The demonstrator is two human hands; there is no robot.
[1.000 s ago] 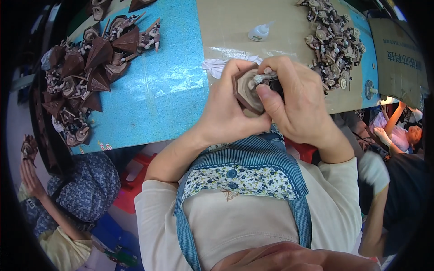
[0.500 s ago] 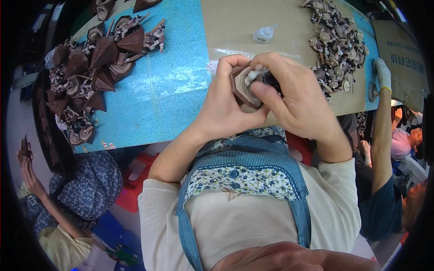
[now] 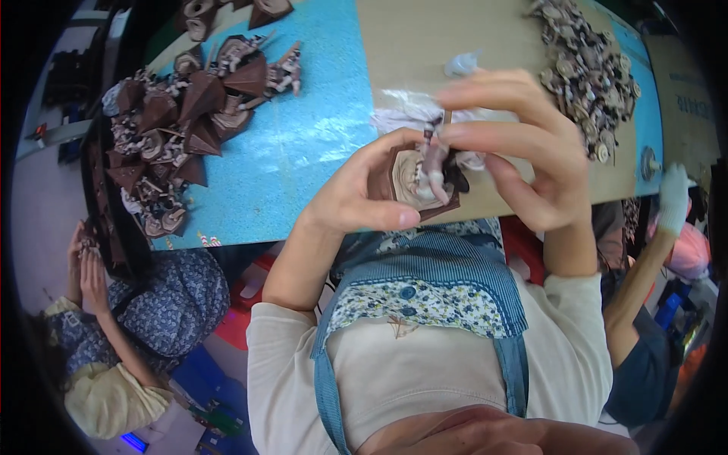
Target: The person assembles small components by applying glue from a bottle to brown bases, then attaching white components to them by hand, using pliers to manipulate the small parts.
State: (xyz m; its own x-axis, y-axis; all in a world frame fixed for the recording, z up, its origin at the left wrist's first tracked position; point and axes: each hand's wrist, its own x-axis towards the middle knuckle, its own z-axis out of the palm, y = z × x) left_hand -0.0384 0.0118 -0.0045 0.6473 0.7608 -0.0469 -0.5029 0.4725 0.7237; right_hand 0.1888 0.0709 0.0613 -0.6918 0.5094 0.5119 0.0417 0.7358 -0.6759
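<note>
My left hand (image 3: 343,196) cradles a brown, faceted base (image 3: 447,211) from its left side, thumb along the near edge. On the base's pale, ringed top stands a small figurine (image 3: 434,163) with light limbs and dark parts. My right hand (image 3: 547,163) is raised just right of the figurine, thumb and fingers apart and slightly blurred. Its index finger is close to the figurine's upper part; whether it touches cannot be made out. A small white-capped squeeze bottle (image 3: 461,64) rests on the table beyond my right fingers.
Brown pointed bases with figurines are heaped on the blue tabletop (image 3: 326,91) at left. Another heap of small figurines (image 3: 595,83) lies at right on brown sheeting, beside a metal disc (image 3: 648,163). A co-worker's gloved hand (image 3: 673,199) is at the right edge; another's hands (image 3: 92,277) are at left.
My right hand has come off the figurine and base, opening outward to the right. The figurine on the base is now exposed. The whole view has shifted slightly.
</note>
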